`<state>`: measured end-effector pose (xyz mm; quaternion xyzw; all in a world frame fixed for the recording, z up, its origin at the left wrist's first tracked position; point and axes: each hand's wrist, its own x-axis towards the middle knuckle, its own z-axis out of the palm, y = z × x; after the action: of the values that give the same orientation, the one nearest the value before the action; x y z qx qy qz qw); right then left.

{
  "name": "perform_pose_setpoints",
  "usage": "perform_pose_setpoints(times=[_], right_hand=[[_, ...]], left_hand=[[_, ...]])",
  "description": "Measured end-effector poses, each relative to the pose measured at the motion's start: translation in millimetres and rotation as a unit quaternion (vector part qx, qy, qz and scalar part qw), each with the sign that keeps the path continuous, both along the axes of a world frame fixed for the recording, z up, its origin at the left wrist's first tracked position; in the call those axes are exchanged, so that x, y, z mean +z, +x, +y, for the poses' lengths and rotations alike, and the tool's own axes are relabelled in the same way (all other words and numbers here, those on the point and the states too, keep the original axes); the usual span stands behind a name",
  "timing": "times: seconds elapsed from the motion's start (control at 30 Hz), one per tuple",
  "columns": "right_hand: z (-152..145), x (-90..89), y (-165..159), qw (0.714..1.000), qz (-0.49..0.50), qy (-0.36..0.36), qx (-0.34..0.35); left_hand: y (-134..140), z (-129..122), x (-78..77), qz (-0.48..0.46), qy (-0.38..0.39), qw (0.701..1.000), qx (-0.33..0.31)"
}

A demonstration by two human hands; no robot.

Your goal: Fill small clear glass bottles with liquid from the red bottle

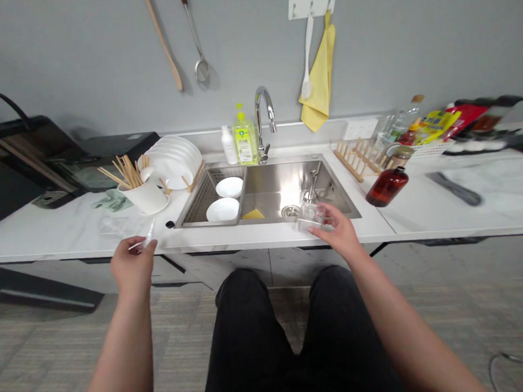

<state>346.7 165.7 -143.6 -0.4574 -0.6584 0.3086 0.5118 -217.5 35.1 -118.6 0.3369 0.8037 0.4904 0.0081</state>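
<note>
White counter (202, 241) with steel sink (272, 180), clear container (309, 216) in right hand (338, 231).

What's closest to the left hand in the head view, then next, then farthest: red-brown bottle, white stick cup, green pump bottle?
From the left hand:
1. White stick cup: just ahead.
2. Green pump bottle: behind the sink.
3. Red-brown bottle: right of the sink.

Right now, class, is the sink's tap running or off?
Off, it appears: no stream of water shows between the tap and the sink below.
</note>
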Motion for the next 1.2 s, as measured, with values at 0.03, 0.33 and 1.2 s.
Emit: perform_pose_setpoints(times=[0.03, 0.33, 1.2], right_hand=[[10.1, -3.6, 0.1, 1.000, 0.009, -0.001, -0.004], [42.6, -26.8, 1.3, 0.999, 0.020, -0.028, -0.012], [33.9, -18.4, 2.7, 0.999, -0.034, -0.022, 0.002]], left_hand=[[-11.4, 6.1, -1.2, 0.032, -0.031, 0.999, 0.017], [-31.0, 67.6, -15.4, 0.170, -0.157, 0.973, -0.008], [22.6, 51.6, -20.7, 0.318, -0.058, 0.931, -0.170]])
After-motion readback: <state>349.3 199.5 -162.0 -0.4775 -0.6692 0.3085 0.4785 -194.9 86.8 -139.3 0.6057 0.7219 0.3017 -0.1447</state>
